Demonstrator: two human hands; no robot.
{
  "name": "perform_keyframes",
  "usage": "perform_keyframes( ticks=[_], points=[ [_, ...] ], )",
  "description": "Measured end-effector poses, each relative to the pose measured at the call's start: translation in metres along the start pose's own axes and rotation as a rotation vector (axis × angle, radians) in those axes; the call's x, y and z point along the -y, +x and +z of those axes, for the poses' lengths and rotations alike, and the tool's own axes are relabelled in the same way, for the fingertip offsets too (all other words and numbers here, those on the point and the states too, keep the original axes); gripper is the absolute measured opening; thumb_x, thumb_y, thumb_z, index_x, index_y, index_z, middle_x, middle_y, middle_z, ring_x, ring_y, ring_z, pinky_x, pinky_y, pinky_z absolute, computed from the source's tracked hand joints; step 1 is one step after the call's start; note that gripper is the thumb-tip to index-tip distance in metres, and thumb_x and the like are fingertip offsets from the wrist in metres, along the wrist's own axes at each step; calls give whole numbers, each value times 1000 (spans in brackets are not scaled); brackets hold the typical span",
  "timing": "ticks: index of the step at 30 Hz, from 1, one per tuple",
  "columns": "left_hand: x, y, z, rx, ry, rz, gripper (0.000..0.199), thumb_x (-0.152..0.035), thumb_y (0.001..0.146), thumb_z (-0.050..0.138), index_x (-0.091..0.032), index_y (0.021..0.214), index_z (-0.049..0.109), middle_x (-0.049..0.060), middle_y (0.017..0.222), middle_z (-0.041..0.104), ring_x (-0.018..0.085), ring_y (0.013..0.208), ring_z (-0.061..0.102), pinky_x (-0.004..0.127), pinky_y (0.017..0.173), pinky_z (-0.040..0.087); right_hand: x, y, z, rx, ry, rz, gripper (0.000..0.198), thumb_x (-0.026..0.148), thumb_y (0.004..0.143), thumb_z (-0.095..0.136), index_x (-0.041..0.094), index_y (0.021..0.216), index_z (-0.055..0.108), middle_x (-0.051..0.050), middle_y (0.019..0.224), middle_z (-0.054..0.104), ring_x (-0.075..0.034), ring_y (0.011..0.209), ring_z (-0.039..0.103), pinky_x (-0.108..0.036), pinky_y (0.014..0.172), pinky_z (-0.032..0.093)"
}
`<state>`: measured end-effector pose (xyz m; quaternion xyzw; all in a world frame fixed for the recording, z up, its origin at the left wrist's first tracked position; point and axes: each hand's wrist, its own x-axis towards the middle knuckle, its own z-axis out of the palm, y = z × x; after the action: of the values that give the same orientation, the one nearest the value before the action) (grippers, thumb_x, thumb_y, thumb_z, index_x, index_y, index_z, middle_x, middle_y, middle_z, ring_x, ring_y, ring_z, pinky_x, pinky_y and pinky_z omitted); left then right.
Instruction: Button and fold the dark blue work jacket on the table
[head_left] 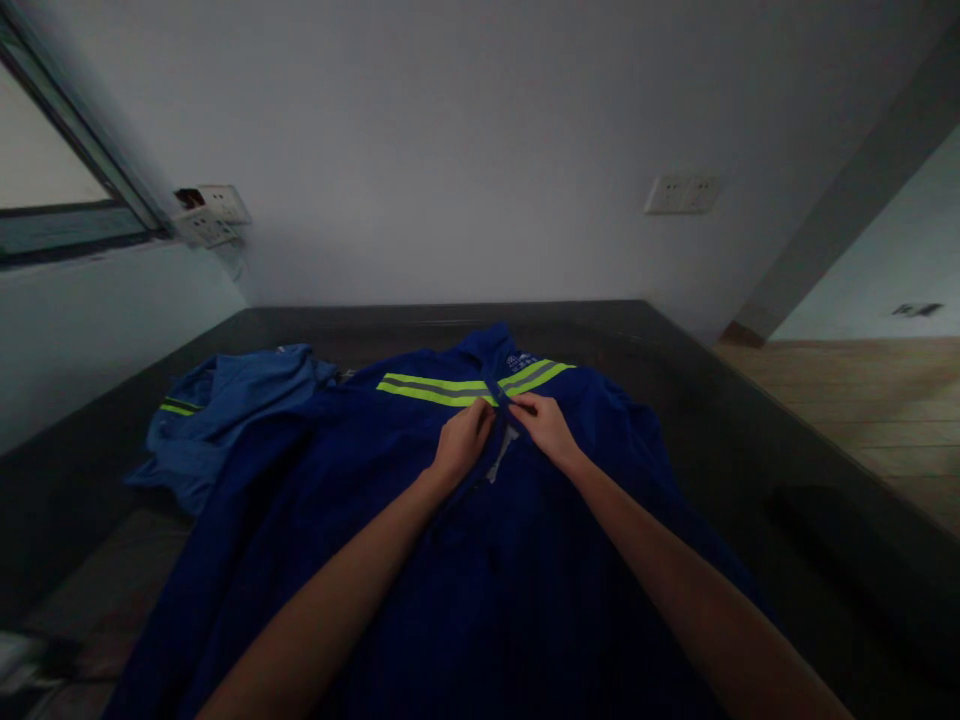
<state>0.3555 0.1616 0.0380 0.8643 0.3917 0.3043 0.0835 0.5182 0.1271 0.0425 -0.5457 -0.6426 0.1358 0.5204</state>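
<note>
A dark blue work jacket (352, 450) with yellow-green and grey reflective stripes lies spread out, its collar toward the wall. At the chest, my left hand (465, 438) pinches the front edge of the jacket just under the stripe. Close beside it, my right hand (546, 425) grips the opposite front edge with thumb and fingers. The two edges meet above the hands and part below them, where a pale patch shows in the gap. Any button or zip between my fingertips is too small and dark to make out.
The jacket rests on a dark table (720, 440) against a grey wall. To the left lies a crumpled lighter blue garment (240, 400) with a reflective stripe. A black object (840, 540) sits at the right. Sockets (681, 194) are on the wall.
</note>
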Motion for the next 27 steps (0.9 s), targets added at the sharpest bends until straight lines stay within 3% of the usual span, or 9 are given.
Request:
perform_keyframes(
  ticks=[4, 8, 18, 22, 27],
  points=[
    [5, 6, 4, 23, -14, -56, 12, -30, 91, 43, -23, 96, 52, 1, 87, 65, 16, 81, 61, 25, 70, 43, -7, -6, 12, -26, -139, -31, 21, 13, 82, 54, 17, 92, 73, -7, 92, 71, -18, 87, 64, -28, 81, 47],
    [9, 13, 9, 40, 29, -74, 12, -30, 86, 52, -22, 95, 52, 1, 81, 64, 16, 76, 60, 25, 65, 42, -12, -6, 16, -61, -194, 28, 22, 13, 83, 53, 17, 93, 72, -8, 95, 71, -19, 90, 64, -28, 84, 47],
    [4, 14, 11, 134, 233, -33, 15, -31, 89, 48, -21, 97, 54, 6, 99, 64, 20, 92, 59, 27, 73, 43, -15, -5, 18, -46, -185, 33, 21, 12, 82, 55, 16, 93, 72, -7, 96, 71, -19, 92, 63, -28, 86, 46],
    [7, 16, 13, 116, 174, -28, 11, -29, 89, 48, -21, 91, 56, 4, 94, 65, 19, 87, 60, 26, 69, 42, -14, -5, 18, -42, -145, -2, 19, 12, 79, 58, 16, 91, 73, -7, 93, 71, -19, 88, 64, -28, 84, 46],
    [9, 15, 12, 14, 11, 22, 8, -24, 87, 49, -21, 85, 56, 1, 83, 63, 16, 77, 58, 24, 65, 41, -14, -6, 17, -145, -119, -21, 15, 14, 78, 60, 17, 86, 72, -6, 88, 71, -19, 84, 65, -28, 80, 48]
  ],
)
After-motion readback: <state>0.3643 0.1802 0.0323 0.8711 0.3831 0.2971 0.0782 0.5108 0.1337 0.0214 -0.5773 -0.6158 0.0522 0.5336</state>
